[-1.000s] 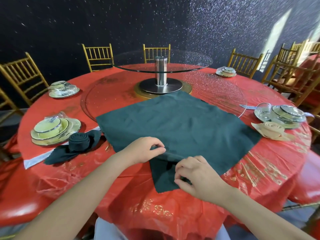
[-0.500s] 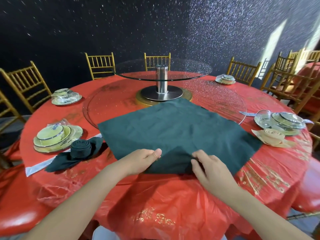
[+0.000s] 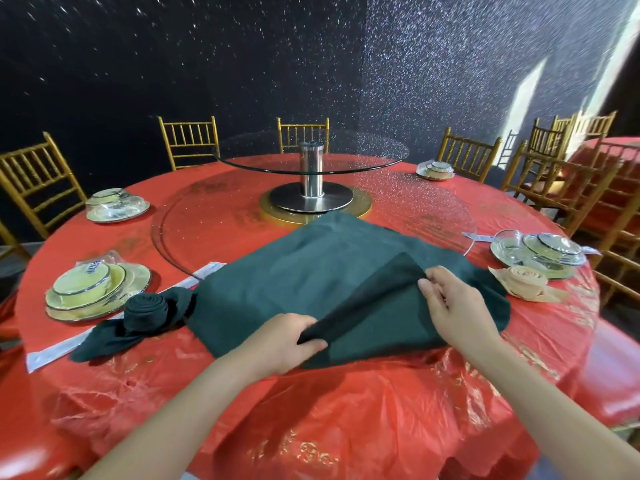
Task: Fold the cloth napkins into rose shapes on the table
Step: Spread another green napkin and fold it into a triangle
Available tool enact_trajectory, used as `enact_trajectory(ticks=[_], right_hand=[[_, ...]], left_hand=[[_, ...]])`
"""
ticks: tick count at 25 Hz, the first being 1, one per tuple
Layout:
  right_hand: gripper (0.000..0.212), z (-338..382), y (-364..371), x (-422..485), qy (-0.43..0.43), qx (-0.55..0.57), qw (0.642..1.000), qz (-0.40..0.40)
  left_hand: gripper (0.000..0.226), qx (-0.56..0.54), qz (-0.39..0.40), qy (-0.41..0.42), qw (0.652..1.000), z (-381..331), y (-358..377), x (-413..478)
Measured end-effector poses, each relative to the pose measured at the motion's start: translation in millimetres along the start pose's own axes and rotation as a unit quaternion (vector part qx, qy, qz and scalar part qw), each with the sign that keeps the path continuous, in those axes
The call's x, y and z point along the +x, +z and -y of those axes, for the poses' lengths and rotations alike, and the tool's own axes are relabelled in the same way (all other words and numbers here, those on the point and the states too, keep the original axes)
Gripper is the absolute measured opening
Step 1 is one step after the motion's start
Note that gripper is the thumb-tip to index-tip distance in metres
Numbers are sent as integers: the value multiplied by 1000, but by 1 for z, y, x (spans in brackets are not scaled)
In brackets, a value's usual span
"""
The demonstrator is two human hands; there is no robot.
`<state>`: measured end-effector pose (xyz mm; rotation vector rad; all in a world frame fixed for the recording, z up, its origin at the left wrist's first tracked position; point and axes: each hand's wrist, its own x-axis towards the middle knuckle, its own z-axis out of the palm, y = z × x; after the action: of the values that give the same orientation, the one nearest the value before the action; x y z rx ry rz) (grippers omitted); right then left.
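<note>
So the dark green napkin is spread flat on the red-covered table, right at the near edge in front of the person, its far corner reaching up to the base of the glass turntable. A second ago the near corner was hanging toward the person over the table's edge. Now it's flipped up and over the cloth, making a darker flap that runs diagonally between the two hands.

The left hand pinches the low end of that flap near the table edge, fingers curled tight on the fabric. The right hand has gone up and to the right compared with half a second ago and holds the flap's raised top edge between thumb and fingers, so the fold stands off the cloth a bit there.

To the left, just touching the spread cloth, sits a finished dark rose napkin next to a wrapped plate-and-bowl set. Over on the right there's a peach rose napkin beside another wrapped setting. Gold chairs ring the far side.
</note>
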<state>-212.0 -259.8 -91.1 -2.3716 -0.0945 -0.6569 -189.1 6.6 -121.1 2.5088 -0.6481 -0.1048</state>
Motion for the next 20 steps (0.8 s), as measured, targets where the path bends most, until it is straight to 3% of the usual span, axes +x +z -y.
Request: enact_trajectory(ticks=[4, 10, 16, 20], right_hand=[[10, -6, -15, 5, -2, -29, 1000, 7], [17, -17, -13, 39, 10, -94, 996, 7], [22, -31, 33, 104, 48, -118, 991, 35], [25, -39, 71, 142, 62, -142, 986, 58]], left_hand=[[22, -48, 12, 1, 999, -14, -1, -3], [43, -32, -117, -62, 991, -4, -20, 4], [38, -16, -172, -151, 973, 29, -20, 32], [33, 38, -205, -168, 963, 40, -25, 59]])
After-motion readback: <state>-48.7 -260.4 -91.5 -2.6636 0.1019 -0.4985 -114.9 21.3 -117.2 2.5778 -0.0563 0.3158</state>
